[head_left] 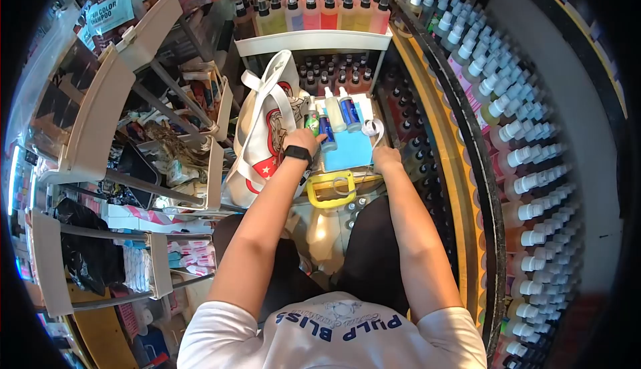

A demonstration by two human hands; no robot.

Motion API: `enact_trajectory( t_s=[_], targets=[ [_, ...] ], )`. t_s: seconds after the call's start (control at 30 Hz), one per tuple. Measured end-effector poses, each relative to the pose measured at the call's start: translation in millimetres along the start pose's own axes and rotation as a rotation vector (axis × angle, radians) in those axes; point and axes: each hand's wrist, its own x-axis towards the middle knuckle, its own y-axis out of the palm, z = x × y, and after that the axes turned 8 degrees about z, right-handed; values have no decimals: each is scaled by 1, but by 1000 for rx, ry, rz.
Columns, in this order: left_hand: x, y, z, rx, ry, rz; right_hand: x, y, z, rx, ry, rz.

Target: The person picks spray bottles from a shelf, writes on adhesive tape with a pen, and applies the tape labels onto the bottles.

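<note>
- Blue-labelled bottle [327,132] stands or leans on the blue sheet [348,150], just beside the left hand; its base is near the sheet's left side.
- Left hand [302,140]: back toward the camera, thumb out to the bottle. Fingertips hidden; cannot tell whether they grip anything. Black watch [298,155] on the wrist.
- Green-labelled bottle [312,120] just beyond the left hand, left of the blue-labelled one.
- Pale bottle [335,111] and second blue bottle [349,112] side by side farther up, both white-topped.
- Right hand [386,159] at the sheet's right edge, fingers bent inward. White looped strip [374,129] reaches down to the fingers; cannot tell whether they pinch it.
- Yellow frame [314,191], rounded, sits below the sheet, toward the person's knees.
- Tote bag [248,180], whitish with red print, at left of the bottles, straps upright.
- White shelf [314,42] beyond: dark-topped spray bottles [327,12] with coloured liquids on top, more small bottles underneath.
- Far right: long rows of white-capped bottles [534,182] behind a dark-edged rail.
- Left: pale rack [87,122] with packets and bundles in its bins; black plastic bag [90,249] lower down.
</note>
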Motion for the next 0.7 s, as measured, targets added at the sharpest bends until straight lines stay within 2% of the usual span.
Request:
enact_trajectory(
  t_s=[0.1,0.17,0.23,0.3,0.37,0.4,0.47,0.5,0.57,0.6,0.63,0.7],
  targets=[
    [-13,5,-15,-39,42,-203,-19,-19,3,6,22,-28],
    [-7,7,-45,-207,283,-290,-24,-19,5,-3,37,-45],
    [15,18,-87,-341,654,-424,-30,-6,6,70,44,-228],
    [26,24,-127,-192,744,-399,-46,-1,5,142,59,-248],
    [46,50,-148,-15,549,-391,-87,-12,3,206,87,-231],
    [59,67,-150,-16,535,-405,-98,-7,0,205,151,-204],
    [78,92,-149,94,376,-426,-122,7,-11,235,211,-188],
    [78,92,-149,96,361,-435,-134,13,-16,265,206,-197],
    [68,92,-145,165,416,-516,-167,1,-16,505,22,-343],
    [62,89,-140,203,443,-557,-173,-1,-14,505,2,-342],
    [57,84,-135,211,425,-564,-177,-4,-14,681,-65,-357],
    [49,75,-127,211,524,-486,-180,-4,-14,1035,-194,-378]
  ],
)
